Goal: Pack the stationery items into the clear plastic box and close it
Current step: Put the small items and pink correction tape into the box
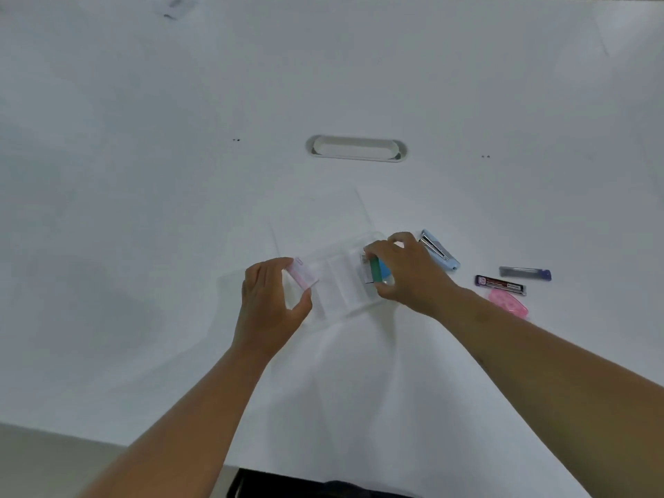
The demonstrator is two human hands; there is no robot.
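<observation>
Over the clear plastic box [337, 282]: left hand [269, 303] pinches pink-white eraser [303, 276], right hand [406, 271] pinches green item [375, 269]; stapler [440, 249], lead cases [501, 285], pink piece [508, 303] remain outside; lid open.

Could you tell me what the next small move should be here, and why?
Probably the right hand should lower the green item into the right end of the clear plastic box and let go. It already holds the item over that compartment, while the left hand holds a pink-and-white item at the left end. The stapler and three small items still lie on the table to the right.
</observation>
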